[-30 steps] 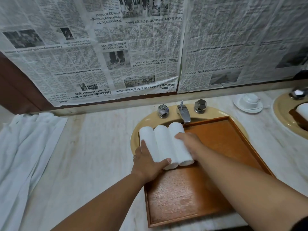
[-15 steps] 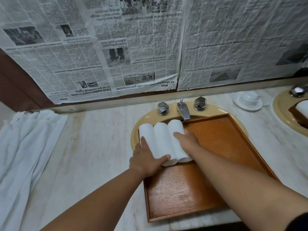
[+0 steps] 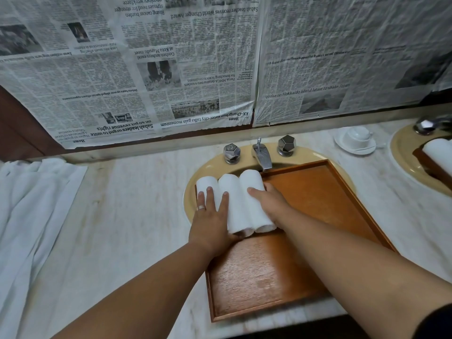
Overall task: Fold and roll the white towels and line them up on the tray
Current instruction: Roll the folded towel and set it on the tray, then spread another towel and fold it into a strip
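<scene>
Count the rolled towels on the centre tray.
3, side by side in the tray's far-left corner: left roll under left hand, middle roll, right roll against right hand.

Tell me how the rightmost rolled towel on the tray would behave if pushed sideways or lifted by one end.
The rightmost rolled towel is a cylinder lying on the flat wooden tray, so it would probably roll toward the bare side. It is soft cloth, likely light, and would probably sag if lifted by one end.

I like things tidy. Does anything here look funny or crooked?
Yes. The wooden tray sits across the sink, turned askew, and the left newspaper on the wall hangs upside down. The rolled towels lie neatly side by side.
</scene>
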